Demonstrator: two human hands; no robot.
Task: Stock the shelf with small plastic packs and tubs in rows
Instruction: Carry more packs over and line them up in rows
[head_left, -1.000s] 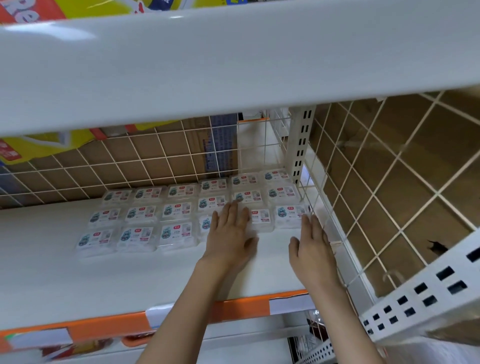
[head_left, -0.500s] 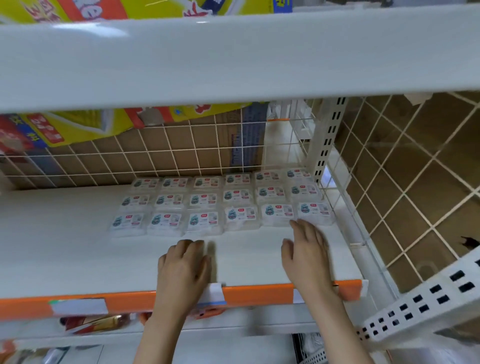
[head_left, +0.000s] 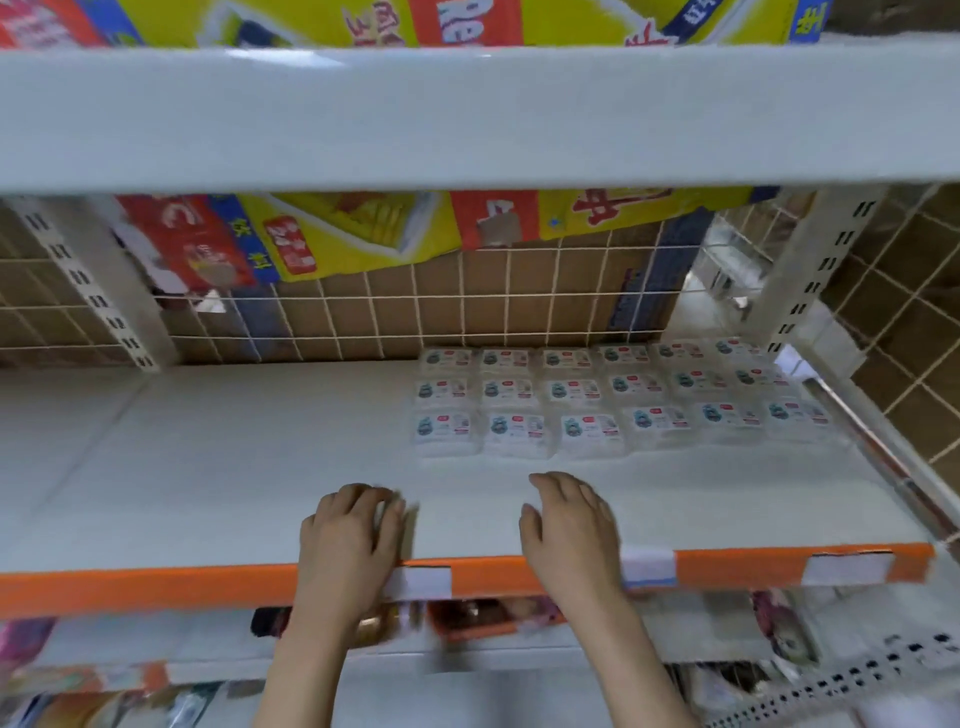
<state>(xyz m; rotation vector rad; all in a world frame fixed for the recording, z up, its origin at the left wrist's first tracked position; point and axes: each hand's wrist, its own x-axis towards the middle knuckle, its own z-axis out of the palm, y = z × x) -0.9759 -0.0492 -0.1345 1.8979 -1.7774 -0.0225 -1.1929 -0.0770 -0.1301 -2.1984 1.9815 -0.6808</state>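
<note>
White metal shelving fills the view, with a wire grid (head_left: 467, 312) at the back and brown cardboard behind it. At 12 o'clock the upper shelf board (head_left: 467, 119) crosses the whole picture, and yellow and red boxes (head_left: 363, 234) show above and below it.

On the middle shelf (head_left: 208, 467), small plastic packs (head_left: 613, 400) lie flat at about 2 o'clock from the hands. They form three rows of six, side by side and touching, against the back grid and up to the right edge of the shelf. Each pack is clear with a white label that has a blue-green mark and a small red mark. What is inside the packs I cannot tell. The front row is near the hands but apart from them. At 9 o'clock the shelf surface is bare white.

An orange strip (head_left: 156, 587) runs along the front edge of the shelf, with white price labels (head_left: 421, 582) on it.

The left hand (head_left: 348, 540) lies palm down over the front edge, at about 7 o'clock. Its fingers are bent loosely, close together, and hold nothing; the tips are blurred. The right hand (head_left: 569, 525) lies palm down just beside it, at about 5 o'clock. Its fingers are a little spread and relaxed, and they hold nothing.

Under the strip, a lower shelf (head_left: 675, 623) holds blurred coloured goods.
</note>
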